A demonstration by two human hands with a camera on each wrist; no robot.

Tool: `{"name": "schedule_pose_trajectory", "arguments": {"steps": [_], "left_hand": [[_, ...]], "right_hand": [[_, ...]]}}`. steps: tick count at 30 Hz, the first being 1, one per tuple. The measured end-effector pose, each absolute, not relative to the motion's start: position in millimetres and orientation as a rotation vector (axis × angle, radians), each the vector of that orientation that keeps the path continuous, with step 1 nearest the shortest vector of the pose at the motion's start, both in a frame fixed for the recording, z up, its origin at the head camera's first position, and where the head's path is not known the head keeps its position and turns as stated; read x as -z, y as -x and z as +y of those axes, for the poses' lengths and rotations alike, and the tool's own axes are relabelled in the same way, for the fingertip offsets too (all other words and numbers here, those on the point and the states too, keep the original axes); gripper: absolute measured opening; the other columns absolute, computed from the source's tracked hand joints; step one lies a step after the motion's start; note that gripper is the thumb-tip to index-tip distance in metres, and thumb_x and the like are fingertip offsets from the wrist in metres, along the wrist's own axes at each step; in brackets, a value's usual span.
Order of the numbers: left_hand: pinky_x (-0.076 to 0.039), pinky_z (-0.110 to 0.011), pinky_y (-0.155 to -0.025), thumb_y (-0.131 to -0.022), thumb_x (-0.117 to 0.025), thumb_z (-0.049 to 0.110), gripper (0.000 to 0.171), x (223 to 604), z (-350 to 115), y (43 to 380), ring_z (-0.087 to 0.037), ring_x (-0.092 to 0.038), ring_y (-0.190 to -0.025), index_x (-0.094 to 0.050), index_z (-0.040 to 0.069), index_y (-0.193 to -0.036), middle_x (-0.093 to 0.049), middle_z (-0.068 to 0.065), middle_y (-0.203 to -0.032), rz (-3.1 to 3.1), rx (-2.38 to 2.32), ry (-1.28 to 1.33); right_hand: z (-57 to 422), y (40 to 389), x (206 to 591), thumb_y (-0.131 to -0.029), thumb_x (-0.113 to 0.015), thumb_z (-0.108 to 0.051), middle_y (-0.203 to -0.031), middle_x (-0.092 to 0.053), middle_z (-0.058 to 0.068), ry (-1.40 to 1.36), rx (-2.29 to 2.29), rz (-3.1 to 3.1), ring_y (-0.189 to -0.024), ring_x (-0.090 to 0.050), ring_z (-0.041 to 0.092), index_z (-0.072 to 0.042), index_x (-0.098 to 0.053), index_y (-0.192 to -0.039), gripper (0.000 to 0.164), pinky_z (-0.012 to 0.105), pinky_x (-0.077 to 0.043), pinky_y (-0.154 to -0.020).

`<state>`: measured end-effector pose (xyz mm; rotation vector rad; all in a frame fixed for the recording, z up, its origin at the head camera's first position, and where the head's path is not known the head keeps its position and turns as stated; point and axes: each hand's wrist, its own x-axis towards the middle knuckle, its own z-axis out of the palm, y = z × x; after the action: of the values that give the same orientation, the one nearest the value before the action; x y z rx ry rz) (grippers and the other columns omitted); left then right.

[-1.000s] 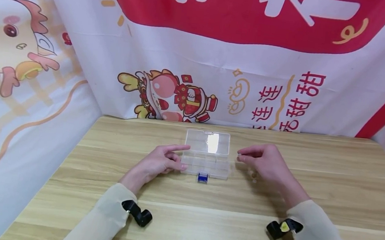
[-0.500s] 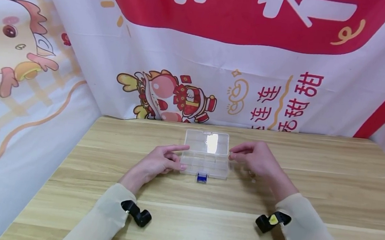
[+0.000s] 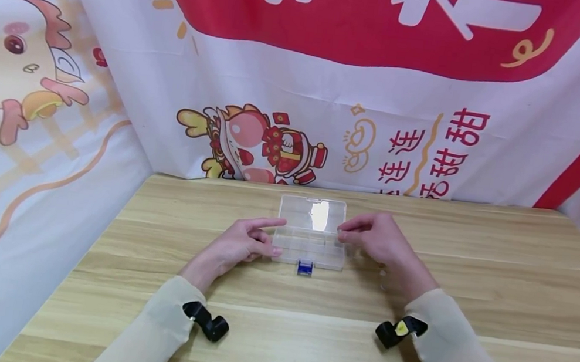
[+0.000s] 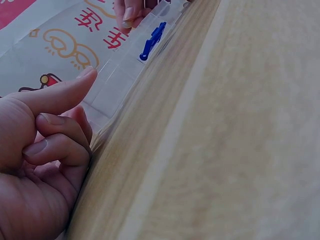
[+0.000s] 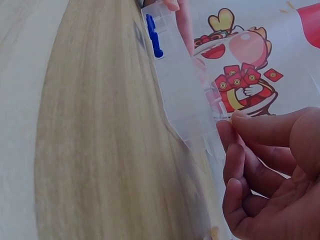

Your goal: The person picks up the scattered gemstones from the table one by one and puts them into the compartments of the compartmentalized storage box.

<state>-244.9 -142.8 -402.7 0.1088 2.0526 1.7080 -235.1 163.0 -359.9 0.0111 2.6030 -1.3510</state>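
Note:
A clear plastic compartment box (image 3: 307,255) lies with its lid (image 3: 297,211) raised at the back and its blue latch (image 3: 305,267) toward me. At its left end my left hand (image 3: 241,244) rests, index finger and thumb stretched out against the box and the other fingers folded in. My right hand (image 3: 376,237) is over the box's right end, pinching a small pale piece (image 4: 127,24) between thumb and index finger. Most of that piece is hidden by the fingertips, and its kind is too small to tell. In the right wrist view, the pinching fingertips overlap the box's back right corner.
Beneath the right wrist, a small tan piece (image 5: 215,232) and a tiny pale piece (image 3: 383,273) lie on the wooden table (image 3: 274,333). A printed cloth (image 3: 280,74) hangs at the table's back edge, and another covers the left side.
My right hand has moved left, from beside the box to over its right end, still pinching the small piece. The left hand and box have stayed in place.

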Motion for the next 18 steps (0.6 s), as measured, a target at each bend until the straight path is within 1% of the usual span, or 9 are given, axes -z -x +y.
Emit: {"name": "schedule_pose_trajectory", "arguments": {"steps": [7,14,18], "left_hand": [[-0.031,-0.022,-0.051,-0.089,-0.085,0.008,0.070,404.4,-142.4,246.0,-0.009,-0.038,-0.056,-0.060,0.025,-0.151,-0.067,0.003,-0.082,2.038,-1.728,-0.129],[-0.031,-0.022,-0.051,-0.089,-0.085,0.009,0.069,404.9,-143.1,246.6,-0.009,-0.038,-0.056,-0.060,0.026,-0.151,-0.067,0.003,-0.083,2.044,-1.723,-0.134],[-0.031,-0.022,-0.052,-0.089,-0.086,0.010,0.069,405.6,-143.1,247.2,-0.009,-0.038,-0.056,-0.060,0.027,-0.151,-0.068,0.003,-0.084,2.046,-1.716,-0.132]], "right_hand": [[160.2,235.7,361.8,-0.097,-0.079,-0.018,-0.113,-0.076,0.007,0.039,1.302,2.633,-0.099,-0.061,0.024,-0.016,-0.082,-0.113,0.016,0.034,-0.047,-0.083],[163.2,233.6,364.9,-0.096,-0.079,-0.014,-0.109,-0.074,0.006,0.147,1.307,2.647,-0.098,-0.058,0.025,-0.017,-0.083,-0.109,0.014,0.035,-0.047,-0.084],[165.4,231.6,363.6,-0.097,-0.079,-0.018,-0.110,-0.074,0.005,0.148,1.315,2.648,-0.099,-0.059,0.025,-0.018,-0.082,-0.111,0.015,0.035,-0.048,-0.084]]}}
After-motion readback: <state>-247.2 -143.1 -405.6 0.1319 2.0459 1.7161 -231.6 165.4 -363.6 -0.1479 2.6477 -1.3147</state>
